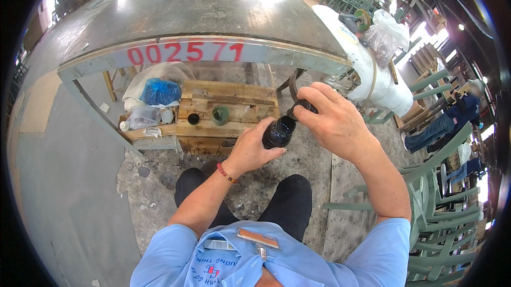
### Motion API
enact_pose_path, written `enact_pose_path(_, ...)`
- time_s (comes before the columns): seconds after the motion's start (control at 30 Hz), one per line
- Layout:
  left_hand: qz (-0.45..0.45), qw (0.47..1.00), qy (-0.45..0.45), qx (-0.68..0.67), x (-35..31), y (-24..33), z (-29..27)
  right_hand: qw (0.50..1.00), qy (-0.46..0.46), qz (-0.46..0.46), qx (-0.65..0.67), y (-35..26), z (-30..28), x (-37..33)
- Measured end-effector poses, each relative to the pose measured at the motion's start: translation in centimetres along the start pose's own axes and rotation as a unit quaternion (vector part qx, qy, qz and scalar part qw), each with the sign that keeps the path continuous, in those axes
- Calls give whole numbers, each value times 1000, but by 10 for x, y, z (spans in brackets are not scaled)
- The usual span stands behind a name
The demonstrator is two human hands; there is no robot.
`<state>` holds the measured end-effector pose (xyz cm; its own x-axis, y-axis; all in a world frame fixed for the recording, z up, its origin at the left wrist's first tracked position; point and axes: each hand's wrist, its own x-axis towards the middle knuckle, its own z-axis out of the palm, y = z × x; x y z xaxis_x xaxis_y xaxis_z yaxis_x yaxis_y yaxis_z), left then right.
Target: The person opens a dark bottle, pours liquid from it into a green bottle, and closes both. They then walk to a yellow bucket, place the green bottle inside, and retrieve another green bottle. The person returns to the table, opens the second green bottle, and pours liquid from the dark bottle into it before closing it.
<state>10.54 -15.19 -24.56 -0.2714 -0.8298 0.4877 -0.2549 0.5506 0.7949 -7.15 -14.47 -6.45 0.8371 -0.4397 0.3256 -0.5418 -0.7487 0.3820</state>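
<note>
My left hand is wrapped round a small dark jar, held upright over the space between my knees. The jar's mouth is uncovered, and its inside looks dark. Just above and to the right of that mouth, my right hand grips a black lid between thumb and fingers. The lid is tilted and off the jar; whether its edge touches the rim I cannot tell. Beyond my left hand, a small black container and a green-stained cup stand on a low wooden crate.
A metal-topped table with a painted front edge stands ahead. Left of the crate, a box holds a blue plastic bag and small bottles. A white wrapped bundle lies at the right. Green chairs are stacked nearby; a person is beyond.
</note>
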Motion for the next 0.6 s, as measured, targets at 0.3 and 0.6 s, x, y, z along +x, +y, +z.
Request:
enact_pose_path(0.3, -1, 1000, -2, -7, 0, 0, -2, 1000, 10, -1, -5, -3, 0, 1)
enact_pose_path(0.6, -4, 1000, -2, -6, 1, 3, -4, 1000, 3, -4, 0, -3, 0, 1)
